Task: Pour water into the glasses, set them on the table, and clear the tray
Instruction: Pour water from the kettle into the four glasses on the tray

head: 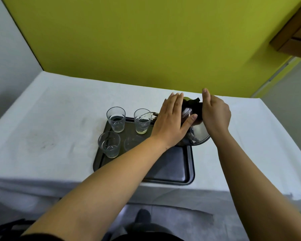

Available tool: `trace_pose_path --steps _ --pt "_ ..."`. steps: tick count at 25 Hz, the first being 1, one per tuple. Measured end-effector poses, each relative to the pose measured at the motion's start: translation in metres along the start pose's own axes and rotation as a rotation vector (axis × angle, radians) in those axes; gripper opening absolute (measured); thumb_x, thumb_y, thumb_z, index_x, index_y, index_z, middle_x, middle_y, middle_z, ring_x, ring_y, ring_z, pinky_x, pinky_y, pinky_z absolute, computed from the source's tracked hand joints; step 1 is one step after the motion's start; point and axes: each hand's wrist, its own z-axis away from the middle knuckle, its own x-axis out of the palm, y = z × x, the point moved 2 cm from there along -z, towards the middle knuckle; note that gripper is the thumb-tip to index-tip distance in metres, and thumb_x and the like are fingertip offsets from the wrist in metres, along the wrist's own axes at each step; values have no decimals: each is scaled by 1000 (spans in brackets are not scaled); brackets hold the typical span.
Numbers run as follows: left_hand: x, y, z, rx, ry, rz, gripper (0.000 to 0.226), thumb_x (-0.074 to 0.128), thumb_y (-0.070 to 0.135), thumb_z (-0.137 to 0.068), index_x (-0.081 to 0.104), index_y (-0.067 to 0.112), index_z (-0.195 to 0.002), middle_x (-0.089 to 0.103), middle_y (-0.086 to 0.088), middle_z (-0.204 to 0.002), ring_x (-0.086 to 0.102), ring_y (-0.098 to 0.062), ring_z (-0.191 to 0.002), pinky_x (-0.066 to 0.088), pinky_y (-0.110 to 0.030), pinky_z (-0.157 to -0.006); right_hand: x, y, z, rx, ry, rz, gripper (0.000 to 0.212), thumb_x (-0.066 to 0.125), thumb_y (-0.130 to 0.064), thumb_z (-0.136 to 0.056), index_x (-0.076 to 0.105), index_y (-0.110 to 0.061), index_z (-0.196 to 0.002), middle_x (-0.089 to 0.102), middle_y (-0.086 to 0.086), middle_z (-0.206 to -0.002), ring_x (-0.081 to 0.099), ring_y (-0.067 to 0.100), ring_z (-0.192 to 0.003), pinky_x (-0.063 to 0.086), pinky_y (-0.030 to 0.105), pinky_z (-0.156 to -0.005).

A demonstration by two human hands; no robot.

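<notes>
A shiny steel kettle is tilted to the left over a dark tray. My right hand grips its black handle from above. My left hand lies flat against the kettle's lid and side. The spout reaches over the rim of the back right glass, which holds a little water. The back left glass and the front left glass stand upright on the tray. A fourth glass is partly hidden behind my left forearm.
The tray sits on a table with a white cloth, near its front edge. A yellow-green wall rises right behind the table. A wooden cabinet hangs at the upper right.
</notes>
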Motion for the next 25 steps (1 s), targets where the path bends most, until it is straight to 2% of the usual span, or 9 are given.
trace_pose_path --steps 6,10,17,25 --pt "0 6 -2 -13 46 73 85 21 61 -91 22 -1 -149 27 -18 -155 20 -27 -145 17 -38 -120 -12 -9 -8 -91 40 76 56 25 -52 -102 33 -19 -57 62 18 -81 53 36 -79 31 36 -64" --pt "-2 7 -5 -18 69 95 84 23 61 -91 23 -1 -149 27 -18 -155 20 -27 -145 20 -39 -119 -19 -18 -10 -143 60 108 57 24 -53 -102 33 -18 -58 61 18 -79 53 37 -77 32 36 -62" --pt "-8 12 -9 -52 86 152 86 22 62 -89 21 1 -149 24 -16 -156 17 -25 -147 15 -35 -120 -26 -29 -16 -218 95 157 53 26 -53 -101 44 -15 -69 65 24 -89 58 42 -85 34 37 -64" --pt "-10 16 -14 -46 94 159 85 23 61 -89 20 2 -150 23 -15 -157 15 -23 -147 13 -32 -120 -33 -34 -21 -244 96 173 53 26 -52 -102 43 -14 -69 64 25 -89 57 43 -84 31 36 -63"
